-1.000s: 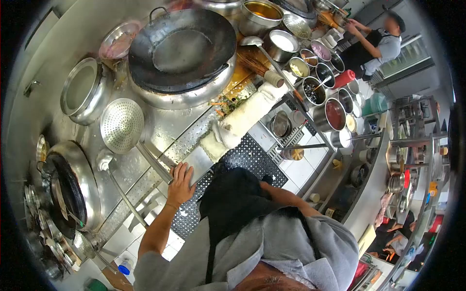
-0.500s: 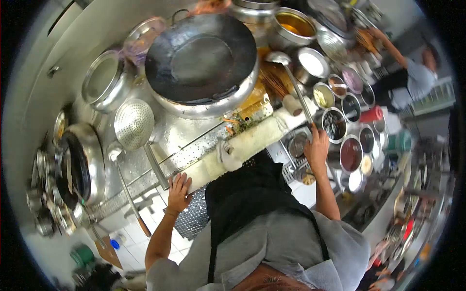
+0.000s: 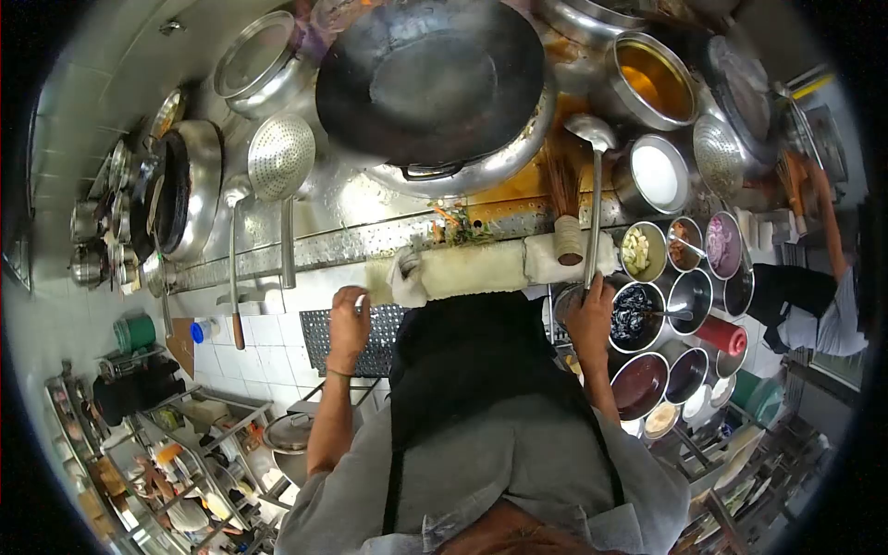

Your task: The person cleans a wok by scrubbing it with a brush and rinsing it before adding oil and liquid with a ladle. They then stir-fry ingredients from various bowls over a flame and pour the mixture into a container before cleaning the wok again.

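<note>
My right hand is closed round the lower end of the ladle's handle. The ladle's bowl rests beyond it, right of the big black wok. At the left end of the folded white cloth, my left hand has its fingers curled, with a small white bit at the fingertips that I cannot make out. A perforated strainer lies to the left of the wok, its handle toward me. Beside the ladle handle is a bamboo brush.
Several metal pots of ingredients stand at the right, among them a white-filled one and one of orange liquid. A smaller wok is at the left. Another person's arm shows at the far right, near a red bottle.
The view has turned and shifted. My left hand was spread on the cloth's end and now has curled fingers. My right hand still holds the ladle.
</note>
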`<state>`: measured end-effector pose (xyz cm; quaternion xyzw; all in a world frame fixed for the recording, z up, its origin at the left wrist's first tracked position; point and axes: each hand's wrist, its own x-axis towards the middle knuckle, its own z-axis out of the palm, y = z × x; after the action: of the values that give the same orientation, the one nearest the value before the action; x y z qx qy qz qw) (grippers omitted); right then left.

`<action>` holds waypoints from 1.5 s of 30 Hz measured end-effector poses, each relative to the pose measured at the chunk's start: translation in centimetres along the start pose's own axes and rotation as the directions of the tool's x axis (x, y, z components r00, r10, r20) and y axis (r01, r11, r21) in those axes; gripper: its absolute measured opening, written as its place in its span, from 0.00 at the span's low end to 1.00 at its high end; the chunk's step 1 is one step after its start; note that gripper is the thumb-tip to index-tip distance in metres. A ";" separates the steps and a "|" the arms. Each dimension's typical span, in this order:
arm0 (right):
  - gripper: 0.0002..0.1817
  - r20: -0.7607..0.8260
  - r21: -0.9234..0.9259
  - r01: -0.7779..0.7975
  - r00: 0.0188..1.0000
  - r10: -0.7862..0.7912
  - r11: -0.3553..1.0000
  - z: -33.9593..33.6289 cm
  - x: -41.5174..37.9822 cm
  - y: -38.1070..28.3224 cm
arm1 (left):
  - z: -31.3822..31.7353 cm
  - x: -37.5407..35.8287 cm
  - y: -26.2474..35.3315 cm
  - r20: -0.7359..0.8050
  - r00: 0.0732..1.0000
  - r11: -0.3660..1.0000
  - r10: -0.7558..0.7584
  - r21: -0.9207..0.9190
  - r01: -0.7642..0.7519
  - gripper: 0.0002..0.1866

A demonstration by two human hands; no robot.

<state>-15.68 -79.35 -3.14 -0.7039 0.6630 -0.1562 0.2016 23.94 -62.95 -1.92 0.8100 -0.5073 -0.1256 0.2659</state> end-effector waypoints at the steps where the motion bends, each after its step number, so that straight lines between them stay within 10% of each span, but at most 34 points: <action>1: 0.31 -0.069 -0.015 0.100 0.992 -0.101 0.995 -0.4 0.6 -0.6 | 1.2 0.3 0.5 -0.011 1.000 1.000 -0.016 0.012 0.016 0.10; 9: 0.31 -0.081 -0.411 0.196 0.965 -0.250 0.890 3.1 8.0 -7.3 | 5.7 2.2 2.5 -0.015 0.994 0.993 0.106 -0.044 -0.107 0.40; 12: 0.29 0.175 -0.087 0.097 0.981 -0.081 0.991 2.8 12.0 -2.4 | 6.2 2.0 2.1 -0.018 0.997 0.997 0.070 -0.022 -0.070 0.40; 14: 0.26 0.515 0.591 -0.435 0.852 0.097 0.680 -0.1 12.9 0.2 | 6.8 2.0 1.8 -0.093 0.995 0.997 0.039 -0.064 -0.045 0.39; 18: 0.27 0.553 0.811 -0.534 0.833 -0.017 0.238 -8.6 10.7 -3.7 | 8.0 2.1 1.5 -0.146 0.985 0.990 -0.093 -0.123 0.075 0.36; 21: 0.27 0.550 0.822 -0.520 0.830 -0.089 0.231 -11.0 12.5 -11.6 | 8.4 2.5 0.9 -0.097 0.984 0.964 -0.152 -0.235 0.126 0.30; 23: 0.29 0.564 0.782 -0.412 0.788 -0.248 0.467 -10.1 17.3 -14.2 | 6.5 2.6 0.3 -0.052 0.981 0.916 -0.188 -0.371 0.155 0.24; 26: 0.41 0.612 0.346 0.062 0.741 -0.275 0.936 -5.9 21.3 -22.7 | 4.4 1.7 -1.0 0.187 0.919 0.423 -0.346 -0.844 0.331 0.18; 28: 0.41 0.636 0.185 0.524 0.581 -0.508 0.831 1.4 26.5 -24.0 | 1.3 1.0 -1.0 0.416 0.830 0.069 -0.372 -0.879 0.472 0.20; 34: 0.36 0.474 0.256 0.429 0.725 -0.499 0.866 9.8 29.9 -37.8 | -1.8 -1.2 -0.3 0.254 0.955 -0.650 -0.153 -0.754 0.096 0.43; 41: 0.33 0.279 0.253 0.789 0.494 -0.823 0.560 12.0 31.8 -32.2 | -1.4 -2.1 -0.5 0.171 0.984 -0.801 -0.045 -0.595 0.067 0.39; 45: 0.31 0.190 0.038 0.552 0.815 -0.548 0.833 13.8 31.7 -36.4 | -1.9 1.3 0.7 0.228 0.973 -0.648 0.017 -0.739 0.184 0.33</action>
<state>24.97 -108.42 1.25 -0.8788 0.4103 -0.1323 0.2046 24.93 -63.76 0.11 0.1410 -0.0309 -0.5819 0.8004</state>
